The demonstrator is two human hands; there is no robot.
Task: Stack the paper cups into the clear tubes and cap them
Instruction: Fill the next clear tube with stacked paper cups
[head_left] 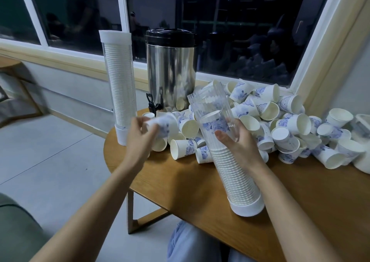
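Right hand [238, 139] fingers wrap tilted clear tube [212, 105], half-filled with stacked cups [236, 177]; left hand [138, 135] fingers grip blue-patterned cup [166, 125].

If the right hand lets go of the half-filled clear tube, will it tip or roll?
Probably tips: the tube leans on its white base cap, steadied by the right hand. Once down, its round wall would likely roll.

Steel urn [171, 71], black lid and tap, upright at back of wooden surface [190, 191]. Dark window [240, 31] behind urn; grey floor [50, 151] to its left.
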